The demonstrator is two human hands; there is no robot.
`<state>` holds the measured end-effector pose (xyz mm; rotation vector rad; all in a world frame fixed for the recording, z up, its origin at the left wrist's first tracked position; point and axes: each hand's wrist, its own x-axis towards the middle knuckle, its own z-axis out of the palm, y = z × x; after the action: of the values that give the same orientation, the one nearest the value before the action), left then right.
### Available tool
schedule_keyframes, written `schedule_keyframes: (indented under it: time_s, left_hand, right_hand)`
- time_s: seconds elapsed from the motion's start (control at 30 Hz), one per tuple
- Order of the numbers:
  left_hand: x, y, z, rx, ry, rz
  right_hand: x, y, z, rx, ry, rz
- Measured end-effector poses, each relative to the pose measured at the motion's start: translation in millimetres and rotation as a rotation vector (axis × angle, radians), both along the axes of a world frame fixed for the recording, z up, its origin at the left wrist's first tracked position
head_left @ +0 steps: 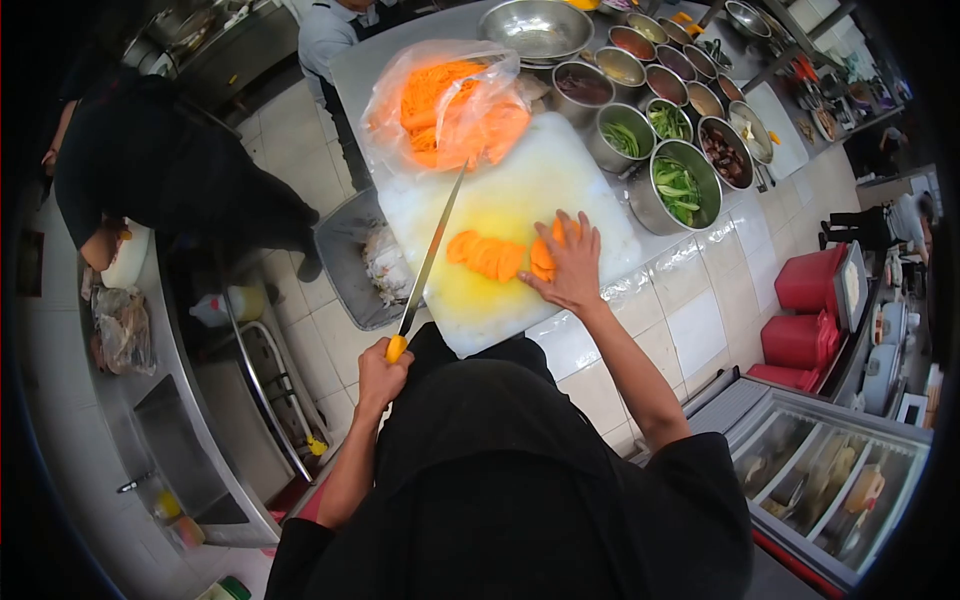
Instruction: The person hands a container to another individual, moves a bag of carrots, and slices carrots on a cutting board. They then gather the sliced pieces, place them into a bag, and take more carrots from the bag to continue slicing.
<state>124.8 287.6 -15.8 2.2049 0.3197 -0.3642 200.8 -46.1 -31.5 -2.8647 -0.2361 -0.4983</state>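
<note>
My left hand (381, 374) grips the yellow handle of a long knife (432, 250); its blade reaches up across the white cutting board (520, 190), tip toward a clear plastic bag of shredded carrot (445, 105). A row of carrot slices (485, 255) lies in the board's middle. My right hand (572, 268) rests on the board with spread fingers, pressing down on a carrot piece (543, 258) at the right end of the slices. The knife blade is to the left of the slices and not touching them.
Several round metal containers (680, 185) of greens and sauces stand past the board, beside a large steel bowl (535, 28). A grey bin (350, 255) sits on the floor to the left. One person in black (170, 170) bends at left, another (335, 30) stands at top. Red boxes (805, 280) and a glass-top freezer (830, 480) are at right.
</note>
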Motion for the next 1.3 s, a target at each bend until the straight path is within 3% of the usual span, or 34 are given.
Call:
schedule_keyframes:
  time_s: [0.13,0.57,0.67,0.73,0.77,0.87,0.97,1.13,1.3]
  left_hand:
    - [1.3,-0.1,-3.2,0.008,0.013,-0.012]
    - [-6.2,2.5,-1.1,0.014,-0.018,0.020]
    - [-9.3,1.5,0.7,-0.015,-0.014,0.051]
    - [-9.9,2.9,1.6,-0.021,-0.017,0.033]
    - [-10.0,3.4,0.9,-0.022,-0.017,0.031]
    - [-7.9,4.0,-0.1,-0.014,-0.009,0.009]
    - [-6.1,4.6,1.2,0.013,0.026,-0.021]
    - [-3.5,9.0,6.2,0.065,0.050,-0.042]
    - [-9.2,18.5,5.9,0.075,0.033,-0.014]
  right_hand:
    - [2.1,-6.4,-28.2,-0.024,0.040,0.000]
    - [29.8,-39.2,-25.4,0.115,0.057,-0.183]
    - [37.7,-68.0,-24.8,0.315,0.007,-0.159]
    - [41.1,-88.9,-16.9,0.812,0.014,-0.061]
    - [40.4,-92.5,-8.8,0.550,-0.023,-0.076]
    - [41.6,-91.5,8.7,0.414,0.178,-0.006]
    - [42.0,-56.0,17.8,0.495,0.272,0.084]
    - [41.7,16.4,-13.1,0.515,0.192,0.304]
    - [53.2,68.3,-12.2,0.248,0.215,0.454]
